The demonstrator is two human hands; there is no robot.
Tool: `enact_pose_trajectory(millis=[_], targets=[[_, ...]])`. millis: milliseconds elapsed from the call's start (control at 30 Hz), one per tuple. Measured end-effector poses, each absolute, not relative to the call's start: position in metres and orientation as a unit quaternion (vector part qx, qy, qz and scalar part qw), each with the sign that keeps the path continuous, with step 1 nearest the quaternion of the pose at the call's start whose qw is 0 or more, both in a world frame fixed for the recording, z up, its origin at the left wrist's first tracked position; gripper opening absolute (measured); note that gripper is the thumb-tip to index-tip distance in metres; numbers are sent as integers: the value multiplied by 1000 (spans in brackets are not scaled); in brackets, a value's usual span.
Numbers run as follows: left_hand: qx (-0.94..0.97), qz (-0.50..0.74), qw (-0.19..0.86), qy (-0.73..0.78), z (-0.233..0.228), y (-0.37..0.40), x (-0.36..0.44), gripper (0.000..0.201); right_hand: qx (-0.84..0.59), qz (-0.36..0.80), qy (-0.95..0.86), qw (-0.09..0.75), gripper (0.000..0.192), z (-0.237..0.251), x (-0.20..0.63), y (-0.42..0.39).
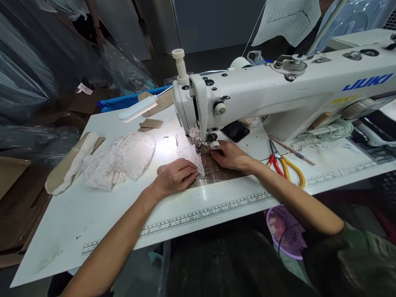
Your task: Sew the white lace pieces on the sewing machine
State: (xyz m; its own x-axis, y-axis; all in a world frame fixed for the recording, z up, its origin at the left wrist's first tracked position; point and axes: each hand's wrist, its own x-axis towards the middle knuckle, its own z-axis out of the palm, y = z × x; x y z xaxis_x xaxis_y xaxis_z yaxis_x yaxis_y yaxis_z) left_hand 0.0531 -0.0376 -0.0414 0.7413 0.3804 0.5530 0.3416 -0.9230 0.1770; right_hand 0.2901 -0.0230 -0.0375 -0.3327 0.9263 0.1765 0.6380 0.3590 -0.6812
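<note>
A white JUKI sewing machine stands on a white table. A small piece of white lace lies under its presser foot. My left hand presses flat on the near end of the lace, fingers curled over it. My right hand rests just right of the foot, its fingertips pinching the lace edge at the needle. The needle itself is hidden behind the foot and my fingers.
A heap of white lace pieces lies left of my hands, with a beige roll beyond it. Red-and-yellow scissors sit to the right. A printed ruler runs along the table's front edge. Another person stands at the back left.
</note>
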Motion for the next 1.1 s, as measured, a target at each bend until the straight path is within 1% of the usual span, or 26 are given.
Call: enact_pose_trajectory(millis=[67,133,233,333,433,533,667,867,1100], targets=[[934,295,36,198,-42,-37,53,7,-488,264,-797,240,22,-32,289,-17],[934,295,27,199,-43,-36,52,7,-489,259,-802,226,20,-32,288,-14],[925,322,11,202,-43,-33,50,5,-509,241,-790,244,21,-37,288,-15],[912,347,20,216,-40,-30,48,6,-518,233,-779,264,26,-42,290,-20],[915,338,34,218,-39,-30,47,7,-486,225,-801,266,29,-45,293,-24],[925,313,44,212,-41,-31,49,7,-437,206,-841,244,35,-48,294,-28],[931,301,31,205,-44,-32,52,8,-420,160,-870,203,38,-53,294,-31],[936,296,5,192,-45,-30,52,6,-420,149,-870,211,37,-58,293,-30],[941,283,7,185,-45,-31,52,8,-431,148,-868,198,36,-57,293,-31]])
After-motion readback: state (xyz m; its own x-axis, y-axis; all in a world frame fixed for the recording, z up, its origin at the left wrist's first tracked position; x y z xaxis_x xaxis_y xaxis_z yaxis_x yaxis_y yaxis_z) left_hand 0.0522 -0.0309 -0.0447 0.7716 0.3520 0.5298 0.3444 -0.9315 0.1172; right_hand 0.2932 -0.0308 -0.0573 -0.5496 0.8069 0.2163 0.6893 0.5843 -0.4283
